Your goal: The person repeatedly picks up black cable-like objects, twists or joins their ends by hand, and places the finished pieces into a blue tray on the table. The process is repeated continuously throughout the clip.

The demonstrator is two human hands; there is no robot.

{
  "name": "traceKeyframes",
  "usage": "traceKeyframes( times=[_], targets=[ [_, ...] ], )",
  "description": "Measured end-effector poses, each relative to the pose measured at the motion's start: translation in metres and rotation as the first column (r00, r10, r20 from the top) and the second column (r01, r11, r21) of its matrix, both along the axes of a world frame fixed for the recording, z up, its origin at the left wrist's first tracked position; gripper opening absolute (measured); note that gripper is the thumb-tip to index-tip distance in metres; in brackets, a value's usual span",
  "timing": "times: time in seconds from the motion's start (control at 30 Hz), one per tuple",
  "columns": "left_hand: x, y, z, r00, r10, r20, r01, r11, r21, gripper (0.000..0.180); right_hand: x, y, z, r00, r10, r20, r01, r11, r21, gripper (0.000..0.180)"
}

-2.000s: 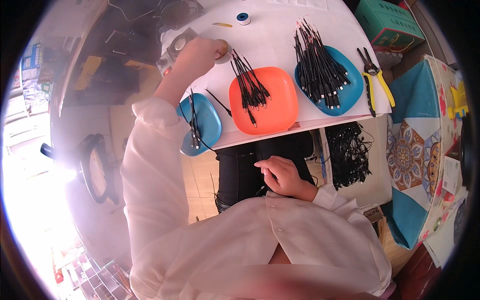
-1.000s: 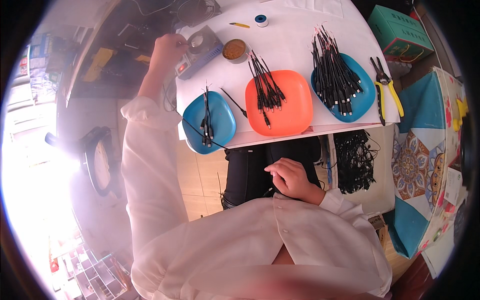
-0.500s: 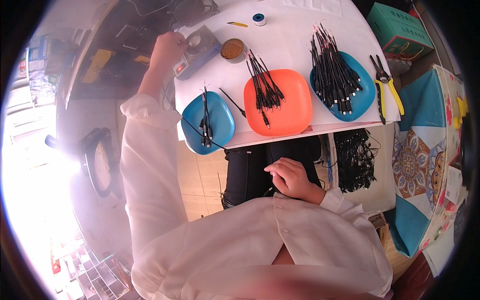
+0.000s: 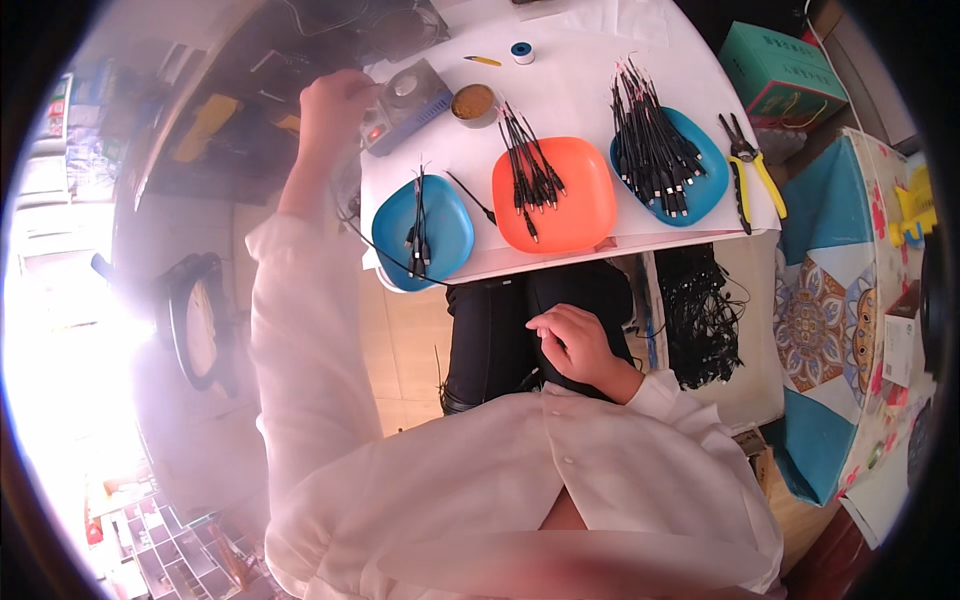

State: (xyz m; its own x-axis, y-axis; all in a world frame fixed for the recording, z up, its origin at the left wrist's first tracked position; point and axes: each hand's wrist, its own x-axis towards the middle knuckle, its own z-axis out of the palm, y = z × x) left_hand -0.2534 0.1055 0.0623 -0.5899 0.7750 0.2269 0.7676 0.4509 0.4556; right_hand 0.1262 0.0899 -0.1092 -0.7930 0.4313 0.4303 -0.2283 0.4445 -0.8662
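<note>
Since two seconds ago, the left hand has moved from the round tin to the left side of the grey device, in the upper left of the frame. Its fingers are drawn together just beside the device; whether they pinch anything, or touch the casing, cannot be told. Red shows on the near end of the device, which has a round fitting on top and sits at the left part of the white table. To its right stands the tin, with brown contents.

Low in the centre, the right hand rests over the lap, half open with fingers loosely bent and nothing visible in it.

Along the near edge of the table, a left blue plate bears a few black cables, an orange plate a larger group, and a right blue plate a dense bundle. One single cable lies between the first two plates. Yellow-handled pliers lie right of the bundle; a spool and a small yellow knife are at top centre.
</note>
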Motion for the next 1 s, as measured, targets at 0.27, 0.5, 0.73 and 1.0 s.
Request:
traceKeyframes(
  times=[0.27, 0.5, 0.73, 1.0],
  targets=[
    [0.178, -0.101, 0.079, 0.713, -0.435, 0.550, -0.096, 0.716, 0.691, 0.012, 0.009, -0.009, 0.078, 0.981, -0.154, -0.121, 0.139, 0.983, -0.122, 0.025],
    [0.318, -0.101, 0.079, 0.219, -0.898, 0.381, -0.061, 0.377, 0.924, 0.020, 0.058, -0.047, 0.151, 0.970, 0.059, -0.238, -0.076, 0.995, -0.063, 0.032],
    [0.356, -0.090, 0.054, 0.067, -0.826, 0.560, 0.151, 0.564, 0.812, 0.056, 0.180, -0.025, 0.169, 0.910, -0.403, -0.100, 0.357, 0.883, -0.305, 0.026],
    [0.280, -0.155, -0.044, 0.142, -0.398, 0.906, -0.010, 0.915, 0.404, 0.051, 0.266, 0.040, 0.040, 0.658, -0.638, 0.399, 0.677, 0.734, 0.058, 0.016]
  ],
)
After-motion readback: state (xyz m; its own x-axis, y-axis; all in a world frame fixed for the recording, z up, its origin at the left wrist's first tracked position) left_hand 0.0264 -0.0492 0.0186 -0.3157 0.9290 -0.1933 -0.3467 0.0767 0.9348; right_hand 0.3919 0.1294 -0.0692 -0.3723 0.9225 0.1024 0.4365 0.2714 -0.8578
